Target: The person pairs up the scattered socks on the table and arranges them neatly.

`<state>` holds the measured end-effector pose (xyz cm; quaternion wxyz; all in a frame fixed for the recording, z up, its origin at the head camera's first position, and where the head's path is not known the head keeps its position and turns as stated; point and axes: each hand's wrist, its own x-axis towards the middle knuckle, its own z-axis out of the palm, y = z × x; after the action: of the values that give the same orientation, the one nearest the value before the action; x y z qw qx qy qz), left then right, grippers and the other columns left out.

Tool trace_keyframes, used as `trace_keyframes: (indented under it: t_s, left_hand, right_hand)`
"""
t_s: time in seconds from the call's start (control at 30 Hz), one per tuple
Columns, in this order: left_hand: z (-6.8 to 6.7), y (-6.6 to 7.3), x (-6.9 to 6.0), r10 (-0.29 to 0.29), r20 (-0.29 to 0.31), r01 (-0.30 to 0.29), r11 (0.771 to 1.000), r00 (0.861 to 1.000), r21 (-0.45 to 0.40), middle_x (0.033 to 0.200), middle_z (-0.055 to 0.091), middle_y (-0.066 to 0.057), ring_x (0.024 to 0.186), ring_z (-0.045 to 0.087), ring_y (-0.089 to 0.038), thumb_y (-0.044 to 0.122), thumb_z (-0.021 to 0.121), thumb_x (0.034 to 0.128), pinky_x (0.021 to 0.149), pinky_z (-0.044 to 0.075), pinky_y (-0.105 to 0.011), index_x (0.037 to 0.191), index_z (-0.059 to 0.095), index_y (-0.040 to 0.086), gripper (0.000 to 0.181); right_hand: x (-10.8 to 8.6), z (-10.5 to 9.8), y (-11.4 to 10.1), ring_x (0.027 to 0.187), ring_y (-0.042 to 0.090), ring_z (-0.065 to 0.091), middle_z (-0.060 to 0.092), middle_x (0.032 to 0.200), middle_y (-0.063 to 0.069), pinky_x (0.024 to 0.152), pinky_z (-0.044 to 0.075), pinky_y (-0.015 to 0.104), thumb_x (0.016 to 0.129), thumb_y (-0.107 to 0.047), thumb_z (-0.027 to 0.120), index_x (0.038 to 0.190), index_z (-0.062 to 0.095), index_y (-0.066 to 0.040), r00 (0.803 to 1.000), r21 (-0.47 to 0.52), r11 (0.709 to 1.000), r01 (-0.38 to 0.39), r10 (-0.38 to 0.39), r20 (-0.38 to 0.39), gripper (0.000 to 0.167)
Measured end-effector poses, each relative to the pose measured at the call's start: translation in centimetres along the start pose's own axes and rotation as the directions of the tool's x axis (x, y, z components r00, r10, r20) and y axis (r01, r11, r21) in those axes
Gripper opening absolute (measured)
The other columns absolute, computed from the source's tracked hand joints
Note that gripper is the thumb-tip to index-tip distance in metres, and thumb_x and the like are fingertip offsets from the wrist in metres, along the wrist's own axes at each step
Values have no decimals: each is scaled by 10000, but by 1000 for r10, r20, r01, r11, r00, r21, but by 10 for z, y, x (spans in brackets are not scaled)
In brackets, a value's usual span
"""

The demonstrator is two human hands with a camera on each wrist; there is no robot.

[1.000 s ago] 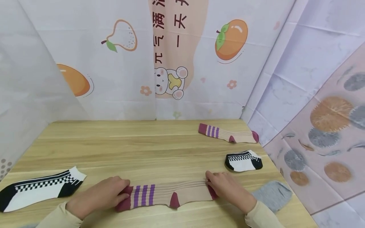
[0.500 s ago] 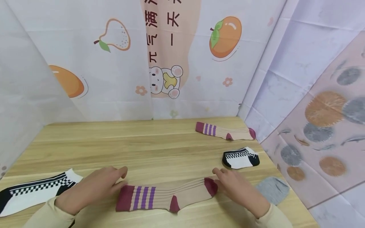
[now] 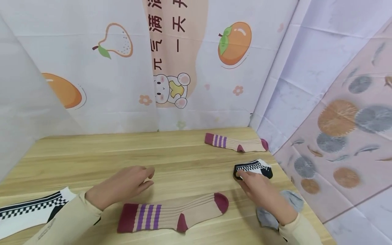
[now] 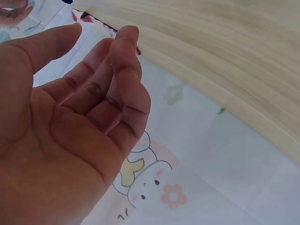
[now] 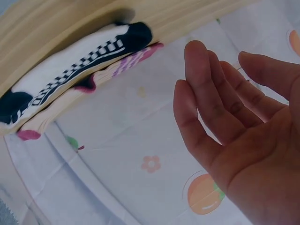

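Observation:
A beige ribbed sock (image 3: 199,212) with maroon cuff, heel and toe and purple stripes lies flat at the front of the table. Above and beyond its cuff is my left hand (image 3: 127,183), holding nothing; its fingers are loosely bent in the left wrist view. My right hand (image 3: 257,187) is raised near a black-and-white checkered ankle sock (image 3: 255,167) and overlaps it in the head view. In the right wrist view its relaxed fingers (image 5: 199,65) hold nothing, and that checkered sock lies apart from them.
Another beige striped sock (image 3: 235,143) lies at the back right. A grey sock (image 3: 292,200) is partly behind my right forearm. At the left edge lies a second checkered sock (image 3: 27,212), partly covered by my left sleeve. Printed cloth walls (image 3: 122,85) border the wooden table (image 3: 137,153).
Both hands have let go of the beige striped sock, which stays flat on the table. The left hand has moved up and rightward; the right hand has moved toward the checkered sock on the right.

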<state>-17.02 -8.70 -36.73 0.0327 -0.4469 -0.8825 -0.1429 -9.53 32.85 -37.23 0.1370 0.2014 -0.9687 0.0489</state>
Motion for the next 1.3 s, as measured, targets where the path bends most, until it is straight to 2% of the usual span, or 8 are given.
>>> trace_keyframes:
  t_s: [0.2,0.4,0.53,0.77,1.03,1.3]
  left_hand:
    - [3,-2,25,37,-8,-37,999,999,-1,748,596,56,570,405,-7,125,695,935,542,414,-205,983,586,99,121]
    - [10,-5,53,66,-29,-66,998,997,6,803,625,9,600,450,-26,115,694,933,549,428,-211,991,588,91,124]
    - [14,-9,73,86,-37,-85,996,996,19,794,620,11,619,484,-45,115,706,922,564,449,-229,981,594,95,128]
    - [23,-17,105,76,-1,-76,997,997,34,805,609,8,643,516,-70,119,707,921,600,479,-255,989,595,91,134]
    - [31,-21,142,95,9,-95,995,995,41,865,623,-34,709,559,-125,106,672,940,661,510,-303,1011,593,80,109]
    - [42,-29,174,106,-19,-105,992,994,64,896,618,-61,715,552,-152,96,663,934,672,513,-325,1054,607,43,142]
  right_hand:
    - [-2,0,17,629,97,584,653,756,-21,536,472,274,872,-48,735,1027,651,-71,1000,-27,999,-16,16,-11,178]
    - [-1,-1,34,586,59,470,593,712,-40,522,426,256,875,-28,723,1005,642,-50,999,0,1000,-23,23,-41,155]
    - [1,-2,48,616,70,484,577,727,-46,546,447,276,883,-18,706,974,637,-59,998,10,999,-40,41,-55,121]
    - [8,-2,70,670,120,532,593,773,-7,583,484,332,870,7,690,961,647,-49,995,-5,999,-48,48,-90,115]
    - [15,4,94,863,288,651,671,955,152,740,547,456,883,8,687,1026,642,-1,993,22,995,-94,96,-64,151]
    - [24,11,117,926,384,620,637,958,198,792,522,511,879,13,684,1057,623,39,992,26,993,-114,115,-51,190]
